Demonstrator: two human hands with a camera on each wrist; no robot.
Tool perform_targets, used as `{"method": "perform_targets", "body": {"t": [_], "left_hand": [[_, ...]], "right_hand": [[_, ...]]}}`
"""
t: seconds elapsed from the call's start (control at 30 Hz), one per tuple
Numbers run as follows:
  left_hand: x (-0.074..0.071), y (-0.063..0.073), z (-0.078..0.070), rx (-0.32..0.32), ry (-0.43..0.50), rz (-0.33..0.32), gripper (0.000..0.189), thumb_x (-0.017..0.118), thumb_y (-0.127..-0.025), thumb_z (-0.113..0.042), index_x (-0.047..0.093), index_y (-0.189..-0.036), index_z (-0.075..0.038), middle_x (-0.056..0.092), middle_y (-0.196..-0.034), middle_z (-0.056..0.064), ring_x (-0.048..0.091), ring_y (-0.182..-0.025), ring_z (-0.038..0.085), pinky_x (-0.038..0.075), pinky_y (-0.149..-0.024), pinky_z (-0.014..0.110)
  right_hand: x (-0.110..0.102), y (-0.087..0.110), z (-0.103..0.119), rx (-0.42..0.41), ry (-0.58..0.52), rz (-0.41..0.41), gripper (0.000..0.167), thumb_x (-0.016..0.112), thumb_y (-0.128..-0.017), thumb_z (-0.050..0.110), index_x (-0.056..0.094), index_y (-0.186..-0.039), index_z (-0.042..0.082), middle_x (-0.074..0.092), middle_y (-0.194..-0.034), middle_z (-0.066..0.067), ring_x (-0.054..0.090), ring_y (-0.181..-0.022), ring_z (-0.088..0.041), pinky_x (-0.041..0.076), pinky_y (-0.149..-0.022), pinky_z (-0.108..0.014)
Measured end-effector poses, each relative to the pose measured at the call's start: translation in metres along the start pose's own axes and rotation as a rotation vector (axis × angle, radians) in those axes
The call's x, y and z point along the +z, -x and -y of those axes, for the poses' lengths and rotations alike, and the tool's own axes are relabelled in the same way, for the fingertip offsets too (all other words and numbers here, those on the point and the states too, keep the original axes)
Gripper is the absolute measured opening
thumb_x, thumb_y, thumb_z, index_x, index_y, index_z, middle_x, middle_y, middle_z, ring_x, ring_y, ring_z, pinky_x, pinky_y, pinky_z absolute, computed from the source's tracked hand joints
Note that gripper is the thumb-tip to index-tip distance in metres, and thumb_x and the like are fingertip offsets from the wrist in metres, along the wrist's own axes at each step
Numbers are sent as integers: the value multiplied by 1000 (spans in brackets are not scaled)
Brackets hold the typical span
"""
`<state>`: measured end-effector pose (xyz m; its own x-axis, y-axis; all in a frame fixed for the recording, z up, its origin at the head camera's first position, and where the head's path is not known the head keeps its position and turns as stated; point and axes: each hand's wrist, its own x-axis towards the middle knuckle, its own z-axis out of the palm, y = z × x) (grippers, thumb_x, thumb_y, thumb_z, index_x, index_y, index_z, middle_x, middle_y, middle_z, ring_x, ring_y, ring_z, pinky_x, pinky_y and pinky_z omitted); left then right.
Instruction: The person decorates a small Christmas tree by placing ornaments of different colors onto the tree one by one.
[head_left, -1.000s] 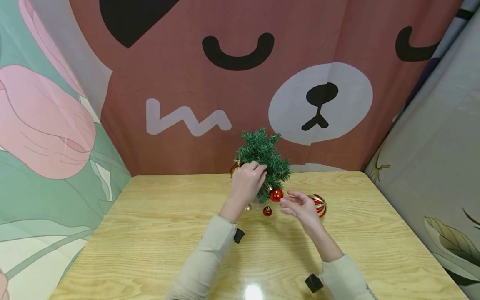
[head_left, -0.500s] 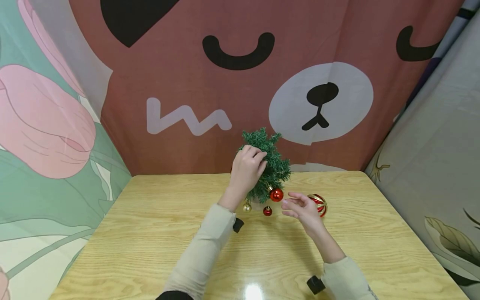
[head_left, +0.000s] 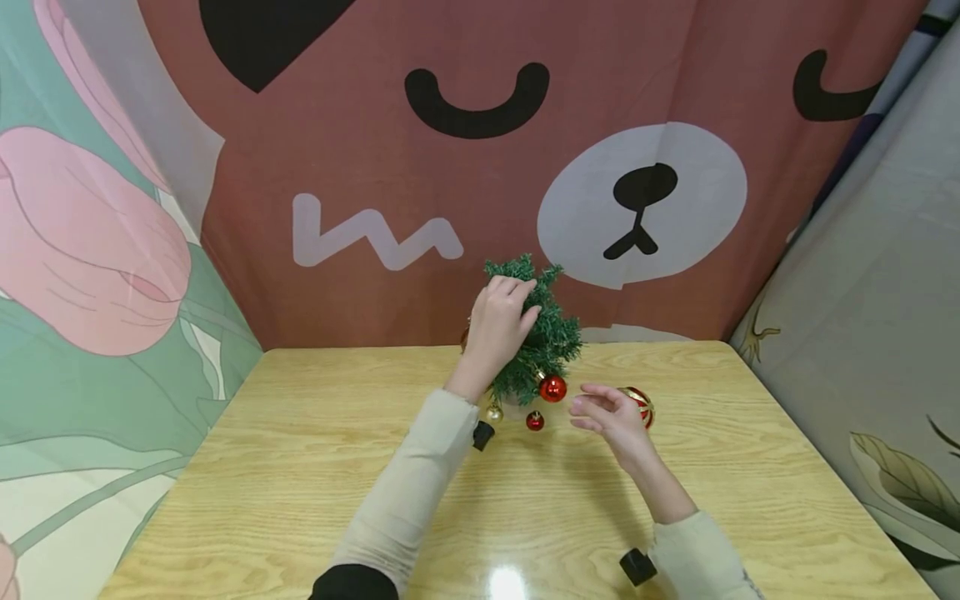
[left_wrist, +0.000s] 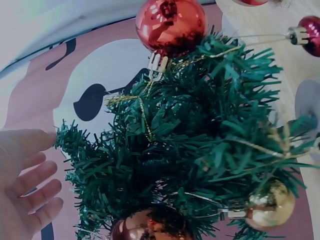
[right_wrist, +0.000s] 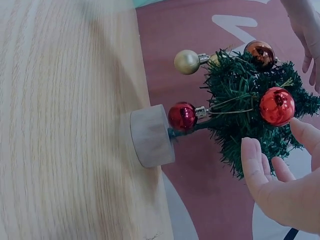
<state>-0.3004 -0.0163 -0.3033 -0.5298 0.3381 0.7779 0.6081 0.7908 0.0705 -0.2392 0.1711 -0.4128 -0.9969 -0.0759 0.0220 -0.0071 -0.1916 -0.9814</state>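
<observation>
A small green artificial Christmas tree (head_left: 557, 329) with a pale round base (right_wrist: 152, 136) stands near the table's back edge. My left hand (head_left: 497, 323) is at its upper part; the left wrist view shows the fingers (left_wrist: 42, 192) relaxed, one fingertip right at a branch tip. From the branches hang a shiny red ball (head_left: 552, 388), a smaller dark red ball (right_wrist: 182, 116), a gold ball (left_wrist: 270, 204) and a copper-brown ball (right_wrist: 260, 55). My right hand (head_left: 617, 423) hovers beside the red ball, fingers loosely bent and holding nothing.
A red ball with gold stripes (head_left: 642, 406) lies on the wooden table (head_left: 315, 467), partly behind my right hand. Behind the table hangs a curtain (head_left: 360, 308) with a bear's face. Printed fabric (head_left: 90, 250) also covers the left side.
My left hand has risen along the tree, away from the copper-brown ball, and its fingers have spread apart. My right hand has drifted slightly right, away from the red ball.
</observation>
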Motion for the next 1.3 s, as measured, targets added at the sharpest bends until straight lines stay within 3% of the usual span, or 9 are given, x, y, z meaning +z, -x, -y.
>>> {"method": "perform_targets", "body": {"t": [0.27, 0.47, 0.73, 1.03, 1.17, 1.23, 1.3], "left_hand": [[4, -6, 0, -32, -78, 81, 29, 67, -82, -21, 65, -106, -6, 62, -100, 6, 54, -92, 20, 46, -75, 28], [6, -7, 0, -49, -75, 90, 27, 66, -82, -21, 67, -104, -7, 62, -99, 6, 54, -91, 20, 46, -75, 29], [7, -9, 0, -69, -103, 142, 25, 64, -83, -24, 68, -105, -10, 63, -101, 3, 54, -91, 19, 46, -75, 28], [8, -9, 0, -70, -108, 141, 21, 64, -84, -24, 70, -100, -12, 63, -99, 2, 54, -91, 19, 46, -74, 28], [7, -8, 0, -73, -109, 139, 21, 64, -83, -24, 70, -100, -12, 63, -99, 2, 55, -91, 18, 46, -74, 28], [7, -9, 0, -73, -111, 138, 21, 65, -83, -24, 70, -100, -13, 64, -99, 2, 55, -90, 18, 46, -73, 28], [8, -9, 0, -74, -114, 139, 21, 65, -83, -24, 70, -100, -13, 64, -98, 1, 55, -90, 17, 46, -73, 28]], "right_hand": [[-7, 1, -3, -8, 8, 0, 36, 55, -86, -1, 39, -115, -15, 56, -91, -12, 61, -76, -16, 51, -73, -32], [-11, 1, -5, -12, 2, 2, 32, 55, -86, -2, 42, -113, -13, 56, -88, -10, 61, -75, -15, 51, -72, -32], [-16, 2, -8, -42, -25, 8, 17, 56, -85, -3, 51, -101, -1, 58, -85, -9, 62, -73, -16, 51, -70, -32], [-25, 6, -9, -83, -58, 15, 14, 52, -85, -8, 55, -94, 3, 60, -82, -6, 63, -73, -17, 52, -69, -31], [-35, 3, -19, -133, -51, 61, 14, 59, -84, 3, 55, -98, 4, 60, -85, -5, 63, -77, -17, 51, -70, -32], [-54, -12, -41, -192, -143, 145, 19, 63, -83, 7, 57, -100, 3, 61, -87, -7, 63, -78, -19, 51, -70, -31], [-65, -18, -52, -208, -167, 177, 22, 64, -82, 8, 58, -103, 2, 61, -90, -10, 63, -80, -20, 51, -70, -32]]}}
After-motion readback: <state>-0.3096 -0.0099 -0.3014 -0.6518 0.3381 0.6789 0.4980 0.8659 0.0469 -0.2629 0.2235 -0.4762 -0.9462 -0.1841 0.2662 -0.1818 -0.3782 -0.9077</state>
